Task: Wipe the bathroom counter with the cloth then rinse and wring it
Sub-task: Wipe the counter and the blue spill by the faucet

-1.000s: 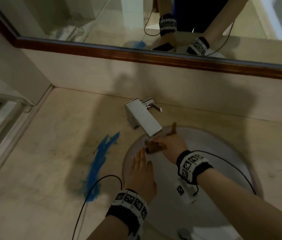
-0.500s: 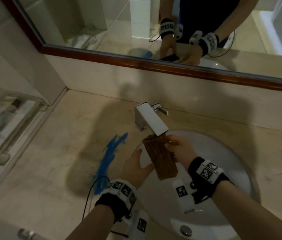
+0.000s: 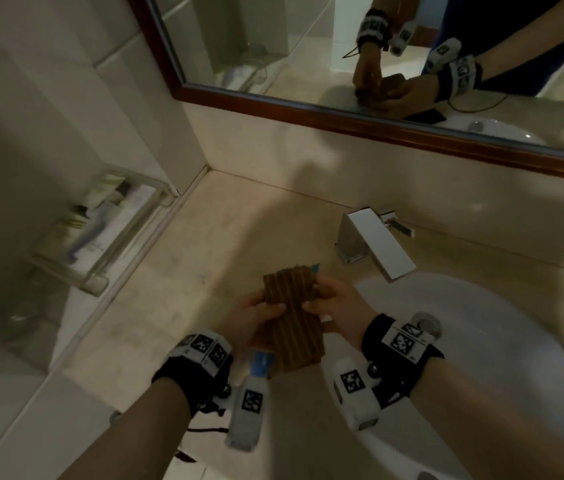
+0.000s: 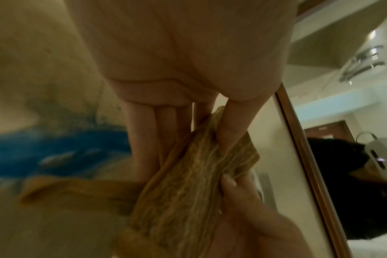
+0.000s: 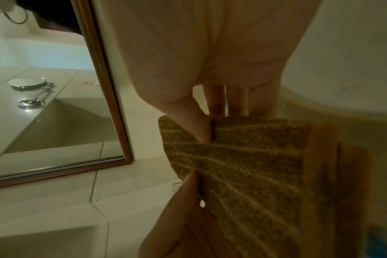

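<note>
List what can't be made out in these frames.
- Blue smear: head view, mostly hidden behind cloth and both hands; left wrist view, blurred.
- Shelf items: head view, blurred, unidentifiable.
- Basin: head view, cut off by the right edge.
- Cloth wetness: not discernible in any view.

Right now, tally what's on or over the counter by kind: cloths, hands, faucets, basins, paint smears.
Cloths: 1, the brown ribbed cloth
Hands: 2, left hand and right hand, both holding the cloth
Faucets: 1, the chrome faucet
Basins: 1, the white basin
Paint smears: 1, the blue smear
Total: 6
</note>
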Available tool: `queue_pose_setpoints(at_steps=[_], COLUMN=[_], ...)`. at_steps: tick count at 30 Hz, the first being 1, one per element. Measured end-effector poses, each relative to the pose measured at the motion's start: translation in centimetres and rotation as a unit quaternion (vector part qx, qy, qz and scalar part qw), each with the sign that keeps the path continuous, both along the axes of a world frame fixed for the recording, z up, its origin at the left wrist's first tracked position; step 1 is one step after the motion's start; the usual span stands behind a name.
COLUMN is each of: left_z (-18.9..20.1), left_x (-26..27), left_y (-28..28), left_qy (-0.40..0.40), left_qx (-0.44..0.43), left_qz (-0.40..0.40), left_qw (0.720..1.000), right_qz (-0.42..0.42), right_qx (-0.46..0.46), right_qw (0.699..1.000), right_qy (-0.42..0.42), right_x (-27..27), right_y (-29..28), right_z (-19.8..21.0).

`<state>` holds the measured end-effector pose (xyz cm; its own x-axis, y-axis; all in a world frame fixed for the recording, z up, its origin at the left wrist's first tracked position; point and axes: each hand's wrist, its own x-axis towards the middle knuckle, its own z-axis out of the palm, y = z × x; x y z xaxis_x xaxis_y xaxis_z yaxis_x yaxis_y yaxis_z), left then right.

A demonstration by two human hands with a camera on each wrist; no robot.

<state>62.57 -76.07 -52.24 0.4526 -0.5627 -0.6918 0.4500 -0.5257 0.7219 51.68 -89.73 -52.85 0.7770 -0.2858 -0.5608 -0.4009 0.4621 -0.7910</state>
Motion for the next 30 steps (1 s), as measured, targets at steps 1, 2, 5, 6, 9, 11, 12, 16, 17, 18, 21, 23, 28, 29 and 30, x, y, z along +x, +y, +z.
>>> queue_pose_setpoints(at_steps=[1, 2, 5, 6, 9, 11, 12, 16, 17, 18, 21, 23, 28, 29, 30], left_z=[0.3, 0.6, 0.8, 1.0, 1.0, 0.9, 1.0, 0.3, -0.6, -1.6, -4.6, -5.4, -5.1, -5.2, -5.4], left_x=[1.1, 2.4, 5.9, 7.1, 10.9, 13.2, 13.8, 14.1, 13.7, 13.0, 10.5, 9.1, 9.5, 10.0, 10.5], left_y=[0.2, 0.4, 0.8, 0.9, 1.3, 1.4, 1.3, -0.6, -1.3, -1.9, -3.3, -3.5, -1.6, -1.1, -0.5], left_qy=[-0.003, -0.015, -0.082, -0.109, -0.221, -0.345, -0.403, -0.535, -0.541, -0.538, -0.530, -0.525, -0.493, -0.497, -0.504], left_qx=[-0.005, -0.006, 0.009, 0.018, 0.062, 0.124, 0.153, 0.181, 0.181, 0.178, 0.189, 0.200, 0.140, 0.135, 0.139], left_qz=[0.005, 0.001, -0.012, -0.016, -0.010, -0.051, -0.078, -0.239, -0.280, -0.315, -0.375, -0.365, -0.283, -0.273, -0.272], left_qw=[1.000, 1.000, 0.997, 0.994, 0.973, 0.929, 0.899, 0.790, 0.772, 0.761, 0.737, 0.743, 0.810, 0.812, 0.808], right_qz=[-0.004, -0.015, -0.037, -0.040, -0.026, -0.015, -0.014, -0.030, -0.034, -0.036, -0.014, 0.027, 0.198, 0.241, 0.285], right_qx=[-0.008, -0.011, -0.012, -0.006, -0.032, -0.062, -0.080, -0.164, -0.200, -0.240, -0.336, -0.381, -0.465, -0.486, -0.509], right_qw=[1.000, 1.000, 0.999, 0.999, 0.999, 0.998, 0.997, 0.985, 0.978, 0.969, 0.938, 0.919, 0.859, 0.837, 0.811], right_qy=[0.000, -0.002, -0.015, -0.016, -0.001, 0.009, 0.012, 0.040, 0.047, 0.052, 0.078, 0.097, 0.087, 0.069, 0.052], right_x=[1.0, 2.1, 4.9, 5.7, 6.5, 6.3, 6.1, 5.4, 5.3, 5.1, 5.1, 5.5, 8.2, 9.4, 10.6], right_y=[0.2, 0.4, 0.5, 0.5, 0.2, 0.2, 0.2, -0.3, -0.6, -0.9, -1.9, -2.3, -0.4, 0.6, 1.7], right_z=[0.1, 0.1, 0.4, 0.5, 0.0, -1.0, -1.4, -3.0, -3.2, -3.3, -2.3, -1.2, 1.0, 1.1, 0.8])
